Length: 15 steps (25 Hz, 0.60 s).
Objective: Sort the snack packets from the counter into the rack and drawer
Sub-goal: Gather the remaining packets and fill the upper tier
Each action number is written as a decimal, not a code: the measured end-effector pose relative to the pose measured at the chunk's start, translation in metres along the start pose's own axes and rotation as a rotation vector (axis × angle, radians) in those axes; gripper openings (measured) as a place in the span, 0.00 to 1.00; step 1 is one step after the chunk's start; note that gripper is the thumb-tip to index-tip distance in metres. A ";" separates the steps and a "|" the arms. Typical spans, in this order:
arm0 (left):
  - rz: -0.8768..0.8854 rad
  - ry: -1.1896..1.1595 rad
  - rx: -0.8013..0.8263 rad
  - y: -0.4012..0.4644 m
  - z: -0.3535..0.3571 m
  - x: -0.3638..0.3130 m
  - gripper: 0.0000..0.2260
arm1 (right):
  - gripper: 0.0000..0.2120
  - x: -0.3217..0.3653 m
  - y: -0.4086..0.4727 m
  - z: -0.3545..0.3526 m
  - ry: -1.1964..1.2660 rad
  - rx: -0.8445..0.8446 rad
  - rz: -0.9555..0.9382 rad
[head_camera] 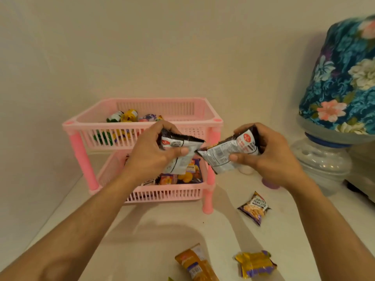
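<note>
My left hand (154, 151) grips a black and silver snack packet (179, 148) in front of the pink two-tier rack (81, 126). My right hand (269, 157) holds a second, similar packet (223, 155) just to the right, and the two packets' corners nearly touch. The rack's top tier holds several small packets (129, 115); its bottom tier (166, 193) holds purple and orange packets (188, 176). On the counter lie a purple peanut packet (254, 207), an orange packet (197, 264) and a yellow and purple packet (255, 263).
A water dispenser (322, 159) with a bottle under a blue floral cover (343, 78) stands at the right. The rack sits in the corner against cream walls. A small pale purple object (271, 184) rests on the counter behind my right wrist.
</note>
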State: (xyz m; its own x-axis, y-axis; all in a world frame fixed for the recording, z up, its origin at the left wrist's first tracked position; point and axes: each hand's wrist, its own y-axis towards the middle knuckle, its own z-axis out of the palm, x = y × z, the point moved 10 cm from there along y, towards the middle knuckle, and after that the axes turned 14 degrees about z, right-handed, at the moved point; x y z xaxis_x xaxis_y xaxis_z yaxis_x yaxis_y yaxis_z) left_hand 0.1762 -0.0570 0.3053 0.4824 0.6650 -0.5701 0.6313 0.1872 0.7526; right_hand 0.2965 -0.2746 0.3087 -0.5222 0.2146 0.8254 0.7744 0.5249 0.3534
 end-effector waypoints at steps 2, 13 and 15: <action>0.046 0.013 -0.071 0.021 -0.026 -0.011 0.16 | 0.22 0.020 0.017 -0.006 0.017 -0.055 -0.045; 0.173 -0.007 -0.191 0.129 -0.072 0.005 0.14 | 0.17 0.077 0.136 0.024 -0.217 -0.229 -0.148; 0.182 0.033 -0.138 0.151 -0.067 0.018 0.14 | 0.15 0.067 0.164 0.039 -0.354 -0.206 -0.117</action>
State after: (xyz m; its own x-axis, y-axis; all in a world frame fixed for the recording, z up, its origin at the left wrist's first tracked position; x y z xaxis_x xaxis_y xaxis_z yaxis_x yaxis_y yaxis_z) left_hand 0.2398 0.0319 0.4311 0.5590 0.7198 -0.4115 0.4457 0.1576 0.8812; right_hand 0.3745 -0.1420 0.4053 -0.6732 0.4519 0.5853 0.7393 0.3944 0.5458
